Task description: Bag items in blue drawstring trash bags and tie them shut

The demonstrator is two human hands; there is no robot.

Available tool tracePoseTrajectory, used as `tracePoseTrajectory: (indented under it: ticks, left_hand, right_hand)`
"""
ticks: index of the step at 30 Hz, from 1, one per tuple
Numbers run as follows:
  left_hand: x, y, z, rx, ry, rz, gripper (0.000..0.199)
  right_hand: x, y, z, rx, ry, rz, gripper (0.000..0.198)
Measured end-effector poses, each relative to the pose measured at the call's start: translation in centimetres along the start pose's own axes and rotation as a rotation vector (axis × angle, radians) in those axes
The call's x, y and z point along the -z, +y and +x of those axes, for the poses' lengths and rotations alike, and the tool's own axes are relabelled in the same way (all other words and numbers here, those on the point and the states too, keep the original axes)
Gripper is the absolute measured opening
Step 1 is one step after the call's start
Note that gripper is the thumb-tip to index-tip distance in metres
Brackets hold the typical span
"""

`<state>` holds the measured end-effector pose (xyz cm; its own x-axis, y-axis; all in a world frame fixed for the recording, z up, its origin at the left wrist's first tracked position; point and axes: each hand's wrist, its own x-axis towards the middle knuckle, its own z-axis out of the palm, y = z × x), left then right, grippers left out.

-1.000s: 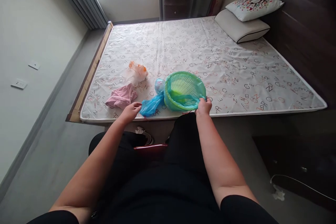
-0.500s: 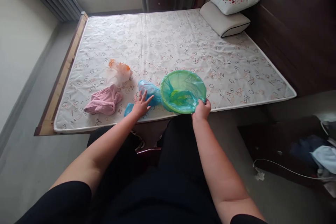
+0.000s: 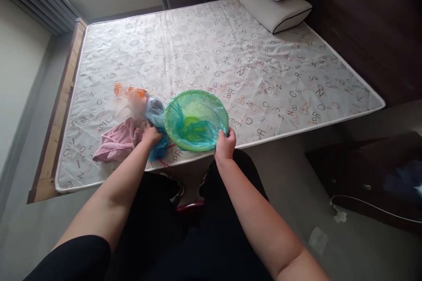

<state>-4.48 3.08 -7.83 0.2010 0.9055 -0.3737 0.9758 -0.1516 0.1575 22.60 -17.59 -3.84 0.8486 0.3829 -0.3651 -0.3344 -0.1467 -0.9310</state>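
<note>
A round green mesh basket (image 3: pixel 197 95), lined with a thin blue plastic bag, is tipped so its mouth faces me at the mattress edge. My right hand (image 3: pixel 226 144) grips its near right rim, thumb over the lining. To the left, my left hand (image 3: pixel 152 135) is closed on a crumpled blue plastic bag (image 3: pixel 158 149) lying against the basket; the fingertips are partly hidden. Just beyond that hand is a clear plastic bag with orange parts (image 3: pixel 130 100). A pink towel (image 3: pixel 114 140) lies bunched at its left.
The mattress (image 3: pixel 198 63) has a letter print and a wooden bed frame (image 3: pixel 61 118) along its left. Two pillows (image 3: pixel 275 9) are stacked at the far right. A dark cabinet (image 3: pixel 362 171) with a white cord (image 3: pixel 369 206) stands at the right.
The basket has shifted left with my right hand. My left hand, spread over the blue bag before, has closed on it and moved left, up against the towel and clear bag. The view has turned slightly.
</note>
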Motion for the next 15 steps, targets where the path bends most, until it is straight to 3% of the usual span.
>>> tracePoseTrajectory:
  ticks: [3,6,10,12,15]
  left_hand:
    - [1.8,-3.2,-0.2,-0.146,0.022,-0.001,0.062]
    - [3.8,-5.3,0.1,-0.225,0.188,-0.106,0.064]
    - [7.3,-6.9,2.7,-0.007,0.468,-0.111,0.085]
    - [9.2,-7.4,4.6,0.103,0.461,-0.106,0.084]
    - [11.4,-7.8,6.9,0.195,0.338,-0.206,0.065]
  right_hand:
    - [-1.6,-0.3,-1.1,0.031,-0.065,-0.056,0.053]
    - [-2.5,-0.8,-1.9,0.088,-0.113,-0.067,0.060]
    - [-2.3,-1.1,-2.2,0.072,-0.156,0.004,0.090]
    - [-1.8,-1.0,-2.2,0.080,-0.159,0.041,0.095]
    - [-1.3,-0.7,-2.2,0.165,-0.164,0.100,0.088]
